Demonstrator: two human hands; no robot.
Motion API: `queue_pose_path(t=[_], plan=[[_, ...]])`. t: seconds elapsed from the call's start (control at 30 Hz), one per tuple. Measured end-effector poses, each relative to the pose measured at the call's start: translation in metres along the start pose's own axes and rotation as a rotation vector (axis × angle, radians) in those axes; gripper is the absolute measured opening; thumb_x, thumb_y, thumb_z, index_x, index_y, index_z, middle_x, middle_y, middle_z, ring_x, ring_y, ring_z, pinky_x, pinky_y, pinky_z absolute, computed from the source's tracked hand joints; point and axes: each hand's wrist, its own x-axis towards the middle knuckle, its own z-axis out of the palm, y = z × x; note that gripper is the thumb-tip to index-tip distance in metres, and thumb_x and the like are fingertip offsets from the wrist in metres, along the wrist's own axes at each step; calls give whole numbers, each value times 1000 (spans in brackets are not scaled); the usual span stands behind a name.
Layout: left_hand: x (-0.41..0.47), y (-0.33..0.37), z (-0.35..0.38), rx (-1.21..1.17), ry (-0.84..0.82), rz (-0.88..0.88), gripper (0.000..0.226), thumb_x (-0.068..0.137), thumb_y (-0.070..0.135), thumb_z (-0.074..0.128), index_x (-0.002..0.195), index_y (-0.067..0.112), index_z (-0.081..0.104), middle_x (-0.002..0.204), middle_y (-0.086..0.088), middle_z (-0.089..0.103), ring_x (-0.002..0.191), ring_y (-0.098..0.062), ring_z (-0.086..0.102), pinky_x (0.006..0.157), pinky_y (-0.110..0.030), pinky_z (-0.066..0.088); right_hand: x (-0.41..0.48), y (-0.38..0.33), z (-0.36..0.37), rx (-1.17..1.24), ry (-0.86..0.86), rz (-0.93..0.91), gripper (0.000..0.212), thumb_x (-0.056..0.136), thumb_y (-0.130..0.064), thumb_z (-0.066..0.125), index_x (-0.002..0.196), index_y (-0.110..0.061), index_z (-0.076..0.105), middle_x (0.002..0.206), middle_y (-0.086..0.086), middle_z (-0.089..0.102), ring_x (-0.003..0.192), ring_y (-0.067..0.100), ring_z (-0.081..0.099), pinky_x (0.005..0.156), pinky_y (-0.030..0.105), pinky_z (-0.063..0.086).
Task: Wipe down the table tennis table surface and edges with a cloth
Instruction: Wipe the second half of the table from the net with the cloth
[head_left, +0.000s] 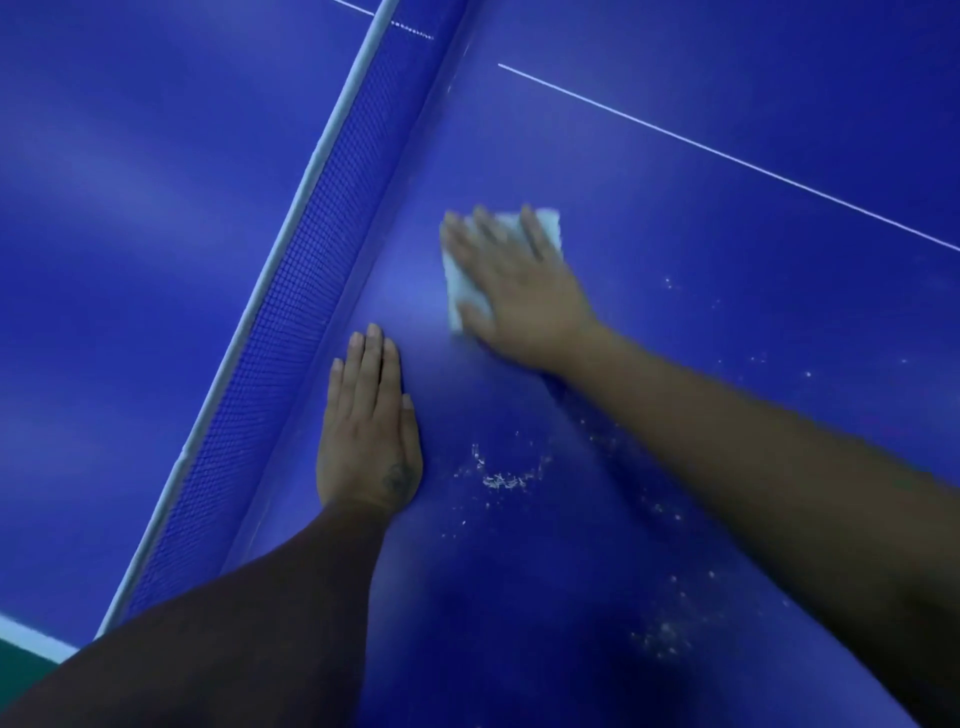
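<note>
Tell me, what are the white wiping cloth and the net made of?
The cloth looks like soft white fabric, maybe paper towel; blur leaves it open. The net looks like dark blue woven cord mesh, matte, with small square holes and a white tape top.

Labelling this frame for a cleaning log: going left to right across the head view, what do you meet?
The net → left hand flat on the table → cloth pressed under the right hand → white line.
</note>
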Motion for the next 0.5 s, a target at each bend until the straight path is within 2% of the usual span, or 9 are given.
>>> queue_pose_path(t=[0.07,0.13,0.27,0.37,0.43,0.5], plan=[[-1,0,0,1,2,7,58,111,15,36,165,-5,29,178,-16,19,167,-32,12,136,-52,12,29,42,-10,8,-4,95,73,110,-48,25,174,-18,8,182,0,6,168,27,7,133,59,-2],[-2,-1,0,6,4,7,58,112,16,35,166,-5,28,178,-16,18,167,-32,12,136,-52,12,39,84,-18,56,5,213,73,110,-45,32,174,-17,12,182,0,10,168,30,8,133,60,2],[-1,1,-1,7,0,-4,59,111,16,34,166,-4,28,178,-14,18,167,-32,13,136,-51,12,-4,130,-19,155,90,491,73,105,-47,35,171,-20,22,180,-1,18,166,30,15,132,59,9],[1,3,-2,6,3,-1,59,111,16,34,166,-5,29,178,-15,19,167,-32,13,136,-52,13,-56,97,-12,154,132,675,75,103,-47,32,172,-19,20,180,1,18,166,29,16,133,58,10],[0,3,-3,1,6,-3,59,110,16,35,165,-5,29,178,-16,20,167,-33,14,136,-51,12,-87,43,-1,97,92,619,75,105,-46,27,173,-15,14,180,6,17,166,31,17,134,58,9],[-1,3,-2,-5,10,5,59,110,16,36,165,-6,30,177,-17,21,166,-34,14,136,-51,11,-120,-19,13,102,56,458,73,109,-44,27,173,-12,13,179,9,19,164,34,19,132,60,11]])
